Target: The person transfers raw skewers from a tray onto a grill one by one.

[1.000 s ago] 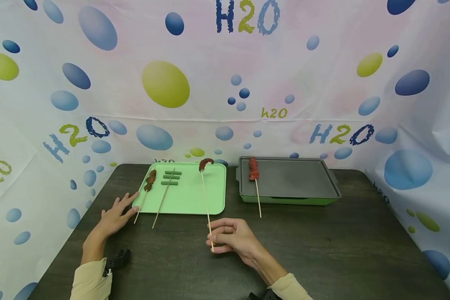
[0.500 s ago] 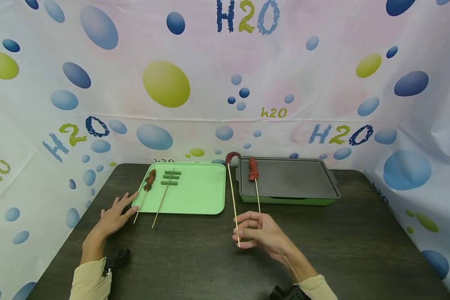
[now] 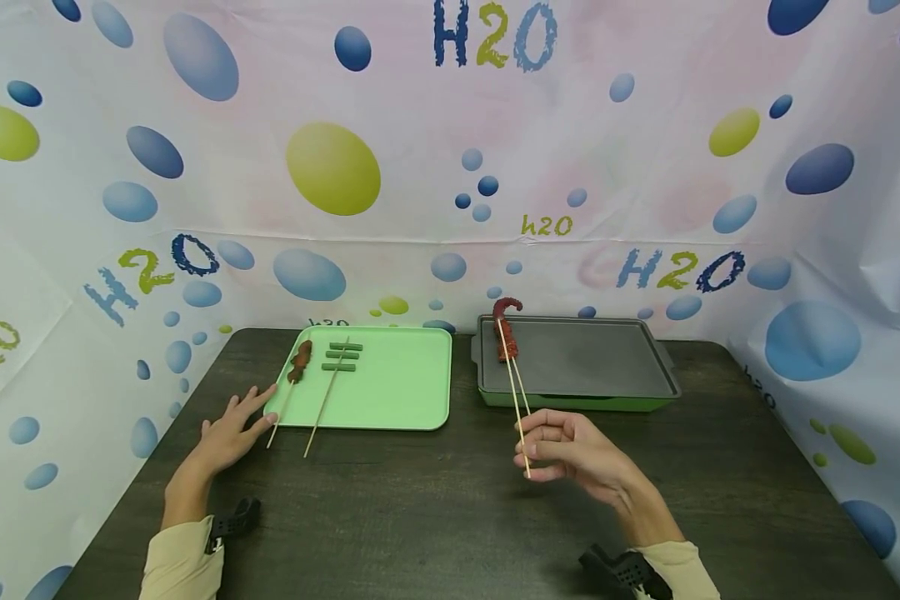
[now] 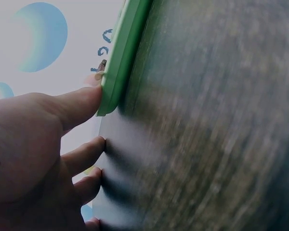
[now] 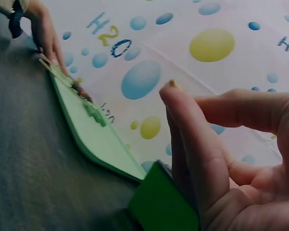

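My right hand [image 3: 570, 450] pinches the lower end of a wooden skewer with a dark red, curled tentacle-like piece [image 3: 506, 306] at its top. That skewer slants up in front of a red meat skewer [image 3: 508, 347], which lies over the left part of the grey griddle plate [image 3: 585, 358]. My left hand [image 3: 228, 429] rests with spread fingers at the left edge of the light green tray [image 3: 401, 383], its thumb [image 4: 82, 103] against the rim. The tray bears a brown meat skewer [image 3: 299, 362] and a skewer of green pieces [image 3: 341, 355].
The griddle plate sits on a green base [image 3: 615, 403] at the back right of the dark wooden table [image 3: 390, 517]. A patterned sheet [image 3: 420, 167] hangs close behind the table. Skewer sticks jut over the tray's front edge.
My right hand has carried the tentacle skewer rightward, from over the tray's right side to in front of the griddle's left part. My left hand has stayed in place.
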`<state>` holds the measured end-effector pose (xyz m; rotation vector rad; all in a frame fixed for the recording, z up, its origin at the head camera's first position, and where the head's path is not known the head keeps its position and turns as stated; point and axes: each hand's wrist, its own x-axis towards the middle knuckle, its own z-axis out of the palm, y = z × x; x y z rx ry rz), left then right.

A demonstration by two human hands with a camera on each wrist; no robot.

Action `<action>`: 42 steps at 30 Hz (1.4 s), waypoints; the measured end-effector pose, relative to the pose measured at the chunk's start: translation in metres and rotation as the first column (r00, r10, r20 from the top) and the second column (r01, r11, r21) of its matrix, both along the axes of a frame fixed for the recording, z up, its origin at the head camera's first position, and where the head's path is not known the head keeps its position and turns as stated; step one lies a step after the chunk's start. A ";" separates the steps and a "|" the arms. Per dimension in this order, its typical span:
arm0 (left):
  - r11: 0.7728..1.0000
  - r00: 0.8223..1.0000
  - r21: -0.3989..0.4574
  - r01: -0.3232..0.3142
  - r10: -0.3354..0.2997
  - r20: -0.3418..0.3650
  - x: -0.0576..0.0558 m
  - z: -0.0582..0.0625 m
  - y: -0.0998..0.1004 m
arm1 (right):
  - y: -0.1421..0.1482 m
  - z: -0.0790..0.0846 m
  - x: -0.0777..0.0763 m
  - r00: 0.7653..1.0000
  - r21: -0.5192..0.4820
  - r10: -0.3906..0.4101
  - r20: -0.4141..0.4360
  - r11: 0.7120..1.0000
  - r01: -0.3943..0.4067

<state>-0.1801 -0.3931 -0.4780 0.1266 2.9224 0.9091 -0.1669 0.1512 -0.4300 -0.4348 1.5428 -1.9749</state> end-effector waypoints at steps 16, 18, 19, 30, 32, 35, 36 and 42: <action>1.000 1.000 -0.001 0.001 -0.001 -0.002 0.001 0.000 -0.002 | 0.048 -0.011 -0.010 1.000 0.034 0.011 -0.005 0.999 -0.011; 1.000 1.000 0.004 0.003 -0.003 -0.001 0.002 0.000 -0.002 | 0.050 -0.016 -0.012 1.000 0.049 0.014 0.011 0.999 -0.015; 1.000 1.000 0.006 0.003 -0.003 -0.001 0.002 0.001 -0.002 | 0.051 -0.018 -0.013 1.000 0.054 0.013 0.019 0.998 -0.014; 1.000 1.000 -0.005 -0.001 0.001 0.012 0.000 0.003 0.000 | 0.060 -0.028 -0.018 0.996 0.062 -0.043 0.077 0.997 0.038; 1.000 1.000 -0.003 -0.001 0.001 0.013 0.000 0.004 0.000 | 0.060 -0.029 -0.018 0.995 0.070 -0.058 0.084 0.996 0.052; 1.000 1.000 0.001 0.002 -0.002 0.011 0.001 0.004 0.001 | 0.059 -0.029 -0.019 0.993 0.088 -0.075 0.091 0.994 0.067; 1.000 1.000 0.002 0.002 -0.002 0.012 0.001 0.004 0.001 | 0.059 -0.029 -0.019 0.993 0.093 -0.077 0.091 0.993 0.068; 1.000 1.000 0.000 0.000 0.000 0.017 0.002 0.005 0.002 | 0.062 -0.024 -0.015 0.993 0.159 -0.106 0.059 0.983 0.095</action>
